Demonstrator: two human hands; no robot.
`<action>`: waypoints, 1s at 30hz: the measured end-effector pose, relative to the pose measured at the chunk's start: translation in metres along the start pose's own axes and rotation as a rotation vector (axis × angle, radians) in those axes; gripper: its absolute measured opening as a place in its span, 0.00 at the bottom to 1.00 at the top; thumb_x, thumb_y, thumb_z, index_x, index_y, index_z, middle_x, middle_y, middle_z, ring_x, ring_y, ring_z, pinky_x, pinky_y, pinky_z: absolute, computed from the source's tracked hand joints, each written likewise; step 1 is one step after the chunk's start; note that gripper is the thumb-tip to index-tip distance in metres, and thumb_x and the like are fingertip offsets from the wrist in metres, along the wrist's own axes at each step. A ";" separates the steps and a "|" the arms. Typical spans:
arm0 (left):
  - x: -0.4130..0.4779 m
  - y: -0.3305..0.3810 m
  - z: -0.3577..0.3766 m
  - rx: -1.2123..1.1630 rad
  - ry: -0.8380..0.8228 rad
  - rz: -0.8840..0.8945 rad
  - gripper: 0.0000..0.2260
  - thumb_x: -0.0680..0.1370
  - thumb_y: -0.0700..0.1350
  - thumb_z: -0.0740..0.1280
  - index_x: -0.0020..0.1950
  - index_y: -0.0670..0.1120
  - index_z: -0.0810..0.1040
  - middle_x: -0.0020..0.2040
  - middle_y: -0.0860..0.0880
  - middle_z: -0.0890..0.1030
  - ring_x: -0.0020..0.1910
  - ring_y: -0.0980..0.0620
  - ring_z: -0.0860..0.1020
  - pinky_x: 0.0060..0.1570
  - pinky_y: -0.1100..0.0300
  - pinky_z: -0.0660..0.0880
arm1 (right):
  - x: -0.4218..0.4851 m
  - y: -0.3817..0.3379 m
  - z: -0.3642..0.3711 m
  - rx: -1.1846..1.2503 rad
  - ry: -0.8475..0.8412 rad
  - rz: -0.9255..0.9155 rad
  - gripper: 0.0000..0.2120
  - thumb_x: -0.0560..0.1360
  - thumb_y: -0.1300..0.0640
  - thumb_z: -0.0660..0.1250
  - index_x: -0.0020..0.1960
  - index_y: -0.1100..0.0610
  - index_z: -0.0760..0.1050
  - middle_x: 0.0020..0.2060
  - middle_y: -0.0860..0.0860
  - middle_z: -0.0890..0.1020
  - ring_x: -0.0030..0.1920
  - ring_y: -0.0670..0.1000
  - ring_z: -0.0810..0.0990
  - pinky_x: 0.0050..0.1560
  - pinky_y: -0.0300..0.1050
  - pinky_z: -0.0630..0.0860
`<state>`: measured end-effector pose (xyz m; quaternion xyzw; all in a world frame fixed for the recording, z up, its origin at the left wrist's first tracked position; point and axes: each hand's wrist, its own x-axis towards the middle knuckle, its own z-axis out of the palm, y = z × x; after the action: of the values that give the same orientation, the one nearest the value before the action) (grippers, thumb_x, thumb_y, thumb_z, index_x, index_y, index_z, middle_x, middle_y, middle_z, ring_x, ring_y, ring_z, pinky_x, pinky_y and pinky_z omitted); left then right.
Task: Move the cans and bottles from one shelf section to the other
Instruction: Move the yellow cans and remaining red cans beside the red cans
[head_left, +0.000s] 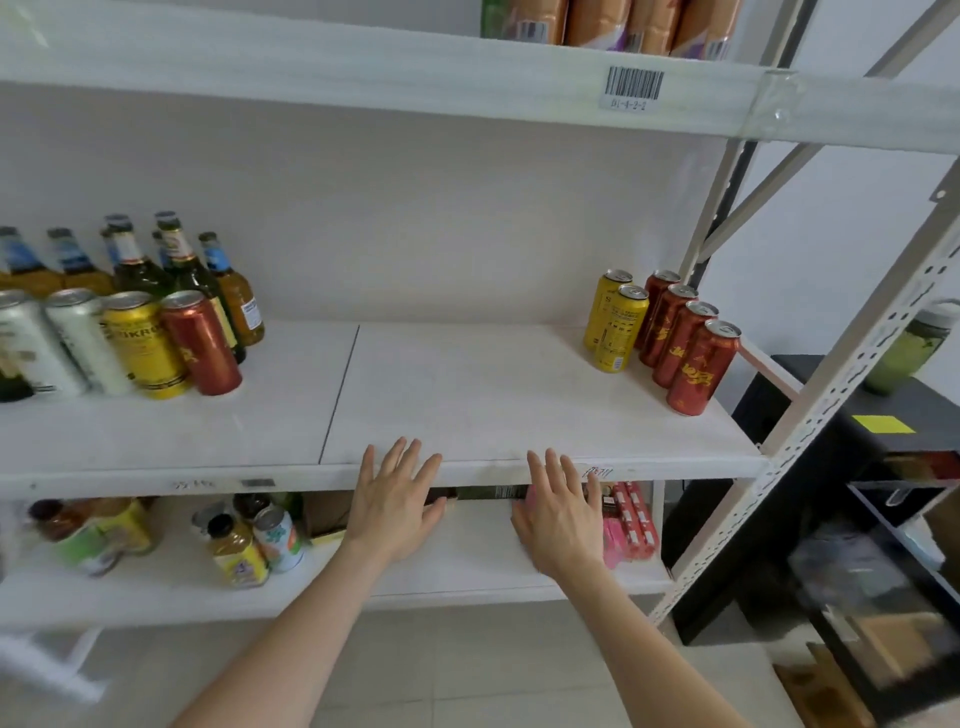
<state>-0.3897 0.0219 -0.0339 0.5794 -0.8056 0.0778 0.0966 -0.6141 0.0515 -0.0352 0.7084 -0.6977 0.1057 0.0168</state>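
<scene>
The white middle shelf (467, 395) has two sections split by a seam. On the left section stand several glass bottles (182, 265) behind a row of cans: two white cans (78, 343), a yellow can (143, 345) and a red can (200, 343). At the far right of the right section stand two yellow cans (618, 327) and several red cans (691, 348). My left hand (395, 499) and my right hand (558, 512) are both held out flat, fingers apart, in front of the shelf's front edge, holding nothing.
The lower shelf (457, 566) carries juice bottles (236, 548), cans and pink boxes (631, 519). The upper shelf holds orange packages (602, 23). A perforated metal upright (810, 415) borders the right side. Beyond it stands a black cabinet (883, 467) with a green jar (914, 348).
</scene>
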 end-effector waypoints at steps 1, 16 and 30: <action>-0.011 -0.007 -0.004 0.013 -0.006 -0.015 0.26 0.81 0.61 0.56 0.76 0.50 0.65 0.78 0.44 0.63 0.78 0.44 0.58 0.75 0.39 0.50 | -0.005 -0.011 -0.001 0.002 -0.005 -0.015 0.33 0.80 0.42 0.53 0.80 0.52 0.48 0.79 0.54 0.55 0.79 0.56 0.51 0.76 0.60 0.47; -0.136 -0.174 -0.049 0.135 0.034 -0.204 0.24 0.77 0.59 0.65 0.70 0.49 0.75 0.70 0.42 0.75 0.71 0.40 0.70 0.67 0.35 0.65 | -0.037 -0.213 0.007 0.040 0.009 -0.166 0.33 0.79 0.39 0.50 0.80 0.52 0.48 0.79 0.52 0.55 0.79 0.54 0.50 0.75 0.60 0.45; -0.143 -0.339 -0.052 0.084 -0.002 -0.221 0.27 0.79 0.60 0.59 0.76 0.51 0.66 0.77 0.43 0.65 0.77 0.43 0.60 0.74 0.36 0.54 | 0.007 -0.375 0.031 0.088 0.004 -0.145 0.34 0.79 0.37 0.48 0.79 0.51 0.48 0.79 0.51 0.55 0.79 0.54 0.50 0.76 0.60 0.46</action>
<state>-0.0201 0.0578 -0.0142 0.6684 -0.7327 0.1000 0.0794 -0.2380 0.0491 -0.0175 0.7567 -0.6393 0.1364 -0.0052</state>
